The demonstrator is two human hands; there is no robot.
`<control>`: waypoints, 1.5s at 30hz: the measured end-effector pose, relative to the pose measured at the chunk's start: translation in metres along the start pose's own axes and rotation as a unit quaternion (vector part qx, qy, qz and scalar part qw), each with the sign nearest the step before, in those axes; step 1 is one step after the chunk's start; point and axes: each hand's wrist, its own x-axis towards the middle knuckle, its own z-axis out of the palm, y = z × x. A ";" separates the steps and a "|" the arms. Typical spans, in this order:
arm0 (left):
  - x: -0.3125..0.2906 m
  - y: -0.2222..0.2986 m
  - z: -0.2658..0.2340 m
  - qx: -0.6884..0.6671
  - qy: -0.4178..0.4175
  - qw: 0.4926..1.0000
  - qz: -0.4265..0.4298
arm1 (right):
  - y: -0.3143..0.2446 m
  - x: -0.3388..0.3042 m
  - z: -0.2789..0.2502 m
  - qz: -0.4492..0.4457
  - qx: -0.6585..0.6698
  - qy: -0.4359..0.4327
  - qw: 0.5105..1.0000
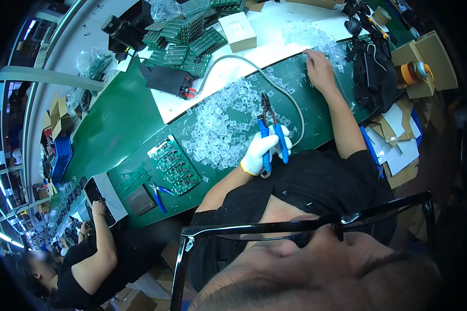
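Observation:
My left hand, in a white glove, is closed round the blue handles of a pair of pliers. Their dark jaws point away from me, over the green table. Beside them spreads a wide heap of small clear plastic pieces. My bare right hand is stretched toward the far side of the table, by a second scatter of clear pieces. Its fingers are drawn together at the tips; whatever they may pinch is too small to make out.
A grey cable curves from a black box round the pliers. Left lie a populated circuit board and blue-handled cutters. Stacked green boards and a white carton stand behind. A black bag is right; a co-worker sits left.

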 end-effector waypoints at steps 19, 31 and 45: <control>-0.001 0.002 -0.003 0.055 -0.028 0.997 -0.040 | -0.114 -0.056 -0.015 0.194 0.503 -0.261 0.801; -0.009 0.018 0.016 0.135 0.047 0.988 -0.066 | -0.111 -0.039 -0.032 0.139 0.408 -0.331 0.840; -0.006 0.008 0.005 0.037 0.059 0.997 0.025 | -0.104 -0.048 -0.011 0.058 0.341 -0.254 0.903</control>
